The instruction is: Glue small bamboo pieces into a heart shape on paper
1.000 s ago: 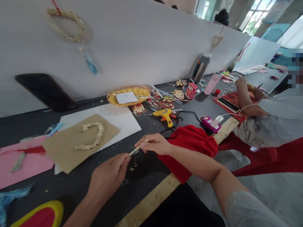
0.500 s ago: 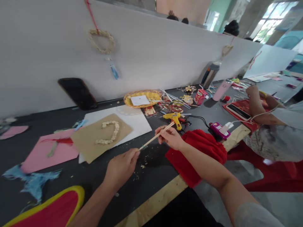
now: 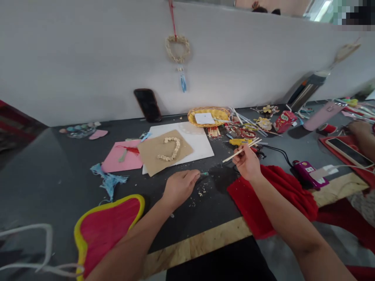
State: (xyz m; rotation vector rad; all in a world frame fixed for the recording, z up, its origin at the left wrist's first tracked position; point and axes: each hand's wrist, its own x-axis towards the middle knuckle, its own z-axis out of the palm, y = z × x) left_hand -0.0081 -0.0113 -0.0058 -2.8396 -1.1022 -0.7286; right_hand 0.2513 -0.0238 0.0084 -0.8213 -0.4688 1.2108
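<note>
Pale wooden sticks (image 3: 230,156) are now only in the right hand (image 3: 247,162), whose fingers are closed on them near the middle; half a second ago, both hands held them between. The left hand (image 3: 180,187) has released them and is apart from the right. Its thumb and fingers are pinched together on a small piece (image 3: 204,174) with a greenish end; what it is, I cannot tell. The view has also turned to the left, so a white strap (image 3: 49,244) has appeared in the lower left corner.

The sticks are tilted above the table (image 3: 70,168), in front of the glue gun (image 3: 236,142). The table is dark grey, with crumbs (image 3: 202,192) scattered beside the left hand. Behind this hand, brown card (image 3: 152,156) lies on a white sheet (image 3: 203,146) and bears a curved row (image 3: 177,147) of pale bits. Pink paper (image 3: 114,154) and a blue tassel (image 3: 109,183) are to the left. Red cloth (image 3: 288,193) lies under the right forearm. At the back, a phone (image 3: 148,105) leans on the pale wall (image 3: 88,50), near a basket (image 3: 193,121); a ring (image 3: 168,48) hangs above. Another person's arm (image 3: 365,136) enters at the right edge.
</note>
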